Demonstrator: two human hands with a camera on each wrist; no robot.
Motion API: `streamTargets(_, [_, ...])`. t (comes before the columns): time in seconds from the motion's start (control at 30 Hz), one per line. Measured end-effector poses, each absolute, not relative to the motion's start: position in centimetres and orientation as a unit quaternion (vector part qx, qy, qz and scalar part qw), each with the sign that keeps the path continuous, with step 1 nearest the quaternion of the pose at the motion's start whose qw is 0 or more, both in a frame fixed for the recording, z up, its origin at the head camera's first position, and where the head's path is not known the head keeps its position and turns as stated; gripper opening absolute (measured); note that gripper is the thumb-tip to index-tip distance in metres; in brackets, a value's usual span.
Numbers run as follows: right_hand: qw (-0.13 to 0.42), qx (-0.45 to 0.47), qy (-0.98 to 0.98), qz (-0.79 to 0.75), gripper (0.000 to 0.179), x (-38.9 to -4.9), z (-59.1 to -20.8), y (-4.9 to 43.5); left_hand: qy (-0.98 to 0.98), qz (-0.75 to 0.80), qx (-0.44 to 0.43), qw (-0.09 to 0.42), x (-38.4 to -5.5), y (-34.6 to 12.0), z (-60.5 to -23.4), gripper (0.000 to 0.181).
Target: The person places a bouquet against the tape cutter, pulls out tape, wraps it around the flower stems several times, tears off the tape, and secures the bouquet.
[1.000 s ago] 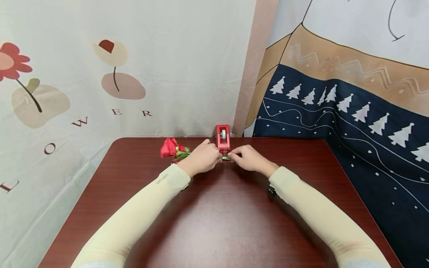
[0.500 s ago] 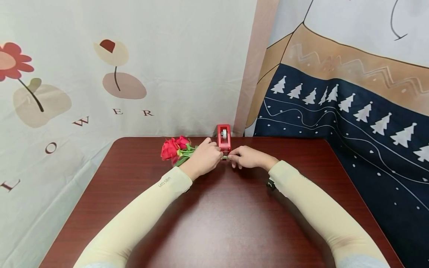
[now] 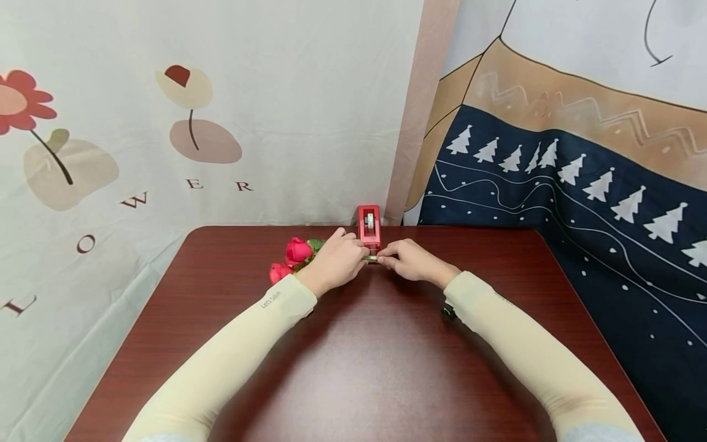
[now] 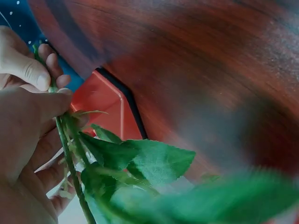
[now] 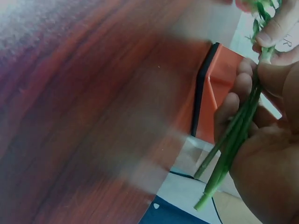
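Observation:
A bunch of red roses [image 3: 299, 251] with green leaves [image 4: 161, 156] lies sideways, blooms to the left. My left hand [image 3: 338, 261] pinches the green stems [image 4: 71, 161] between thumb and fingers, just below the leaves. On its right, my right hand [image 3: 413, 260] pinches the same stems close to the left fingertips. Below the right thumb the cut stem ends [image 5: 219, 175] stick out across the palm. Just behind the hands stands a red tape dispenser [image 3: 369, 222], its front end near the stems. Whether tape is wrapped on the stems is too small to tell.
Both hands work near the far edge of the dark red wooden table [image 3: 381, 350]. A white printed cloth [image 3: 298, 123] hangs behind it, and a navy cloth with white trees [image 3: 530, 190] hangs at the right. Both forearms wear cream sleeves [image 3: 237, 356].
The rose bunch has turned about its stems, so the blooms now sit lower and closer to the left wrist. My right fingers loosened half a second ago and now pinch the stems again.

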State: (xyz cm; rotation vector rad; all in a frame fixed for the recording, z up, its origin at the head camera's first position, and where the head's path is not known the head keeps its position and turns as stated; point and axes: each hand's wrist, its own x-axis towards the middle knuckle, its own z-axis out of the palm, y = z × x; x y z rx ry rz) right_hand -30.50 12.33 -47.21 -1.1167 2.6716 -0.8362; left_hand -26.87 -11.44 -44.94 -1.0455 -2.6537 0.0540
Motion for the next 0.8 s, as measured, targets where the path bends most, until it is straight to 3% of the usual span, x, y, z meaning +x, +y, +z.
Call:
streamTargets(0.23, [0.015,-0.373,0.886,-0.276,0.020,-30.2,-47.9,12.3,-0.933,0.004,-0.346,0.096,-27.2,-11.3,-44.3,0.019])
streamTargets(0.53, [-0.033,-0.354,0.887,-0.295,0.021,-29.5,-48.4,12.0,-0.945,-0.017,-0.326,-0.006,-27.8,-10.9,-43.8,0.026])
streamTargets(0.67, [-0.033,-0.338,0.891,-0.300,0.020,-29.4,-48.6,11.9,-0.945,-0.019,-0.326,-0.013,-28.2,-10.8,-44.0,0.024])
streamTargets(0.8, [0.000,-0.318,0.901,-0.294,0.025,-29.7,-48.5,11.7,-0.944,-0.010,-0.329,-0.001,-28.3,-10.7,-44.2,0.021])
